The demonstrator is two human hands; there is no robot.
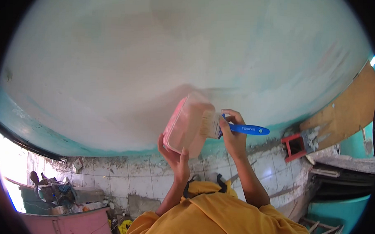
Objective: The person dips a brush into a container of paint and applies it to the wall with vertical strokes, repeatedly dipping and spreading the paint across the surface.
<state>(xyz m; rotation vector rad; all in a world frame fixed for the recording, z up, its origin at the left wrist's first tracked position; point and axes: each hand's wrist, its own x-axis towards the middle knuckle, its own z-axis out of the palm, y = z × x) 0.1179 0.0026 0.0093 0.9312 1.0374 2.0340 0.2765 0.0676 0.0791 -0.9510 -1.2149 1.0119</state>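
Observation:
My left hand [175,160] grips a pink plastic tub [187,123] by its lower corner, thumb over the near rim. The tub is tilted, and a pale coating shows on its inside. In my right hand [233,135] is a paintbrush [250,129] with a blue handle pointing right; the fingers close around its base. Its pale bristles [207,124] overlap the tub's right edge in this view. Straight ahead stands a wall [157,46] with patchy whitish paint over turquoise, close beyond the tub.
A red stool [294,147] stands at the wall's foot on the right, near a brown board [344,108]. Dusty white tiles [141,185] cover the floor. At lower left, a pink cabinet [76,224] stands near cluttered items [59,193]. A turquoise surface [337,213] is at lower right.

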